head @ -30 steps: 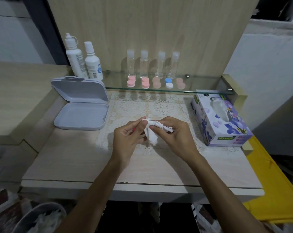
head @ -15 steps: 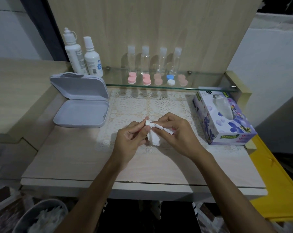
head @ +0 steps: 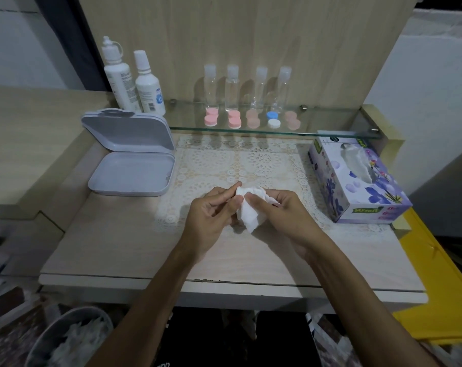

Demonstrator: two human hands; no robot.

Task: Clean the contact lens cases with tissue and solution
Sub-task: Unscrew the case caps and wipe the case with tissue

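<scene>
A crumpled white tissue [head: 249,211] is held between both hands over the lace mat. My left hand [head: 211,213] pinches its left side with thumb and fingers; whatever sits inside the tissue is hidden. My right hand [head: 280,210] grips the tissue's right side with curled fingers. Several contact lens cases stand in a row on the glass shelf [head: 330,127]: pink ones [head: 211,116], [head: 234,119], paler pink ones [head: 252,119], [head: 292,120] and a blue and white one [head: 273,119]. Two white solution bottles [head: 118,78], [head: 147,86] stand at the shelf's left end.
An open grey hinged box [head: 131,170] lies at the left. A purple flowered tissue box [head: 357,178] sits at the right. Several small clear bottles [head: 232,88] stand behind the cases. A bin with used tissues [head: 70,340] is below the table's front edge at the left.
Both hands stay together on the tissue with small finger shifts. The camera view has moved slightly, so everything sits a little lower in frame.
</scene>
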